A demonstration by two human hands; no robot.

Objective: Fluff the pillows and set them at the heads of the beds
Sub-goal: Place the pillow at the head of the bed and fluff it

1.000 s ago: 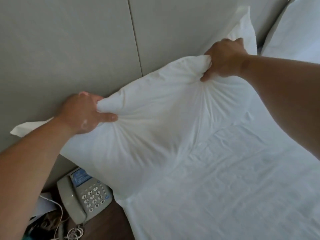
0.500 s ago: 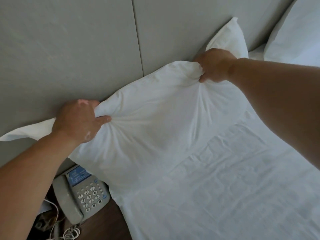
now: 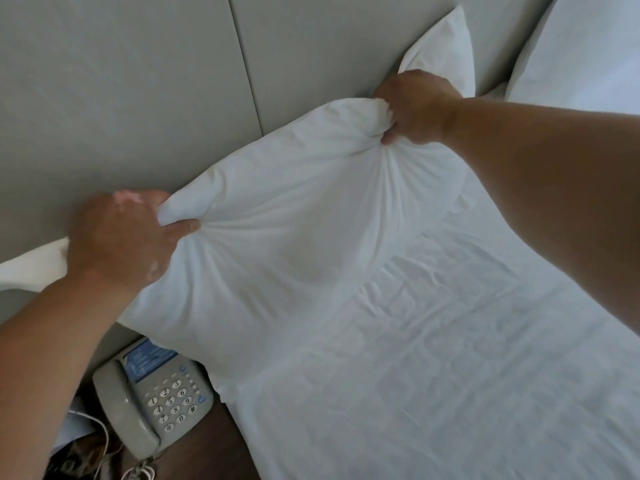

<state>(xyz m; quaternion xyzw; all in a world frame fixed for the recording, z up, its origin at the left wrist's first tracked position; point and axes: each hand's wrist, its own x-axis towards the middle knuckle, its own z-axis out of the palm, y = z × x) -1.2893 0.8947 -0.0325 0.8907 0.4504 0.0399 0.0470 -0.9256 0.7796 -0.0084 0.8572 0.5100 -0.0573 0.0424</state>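
We see a padded headboard (image 3: 121,91) rising behind a bed (image 3: 467,358) covered in a creased white sheet. A white pillow (image 3: 277,237) lies at the head of the bed, its upper edge against the headboard and its lower left corner overhanging the bed's edge. A second pillow (image 3: 585,53) leans at the upper right. The left hand (image 3: 121,244) has its grip clenched on a bunch of the pillow's left end; the right hand (image 3: 415,105) has its grip clenched on the upper right edge. Below, 1 grey telephone (image 3: 152,400) sits on a dark table (image 3: 214,448).
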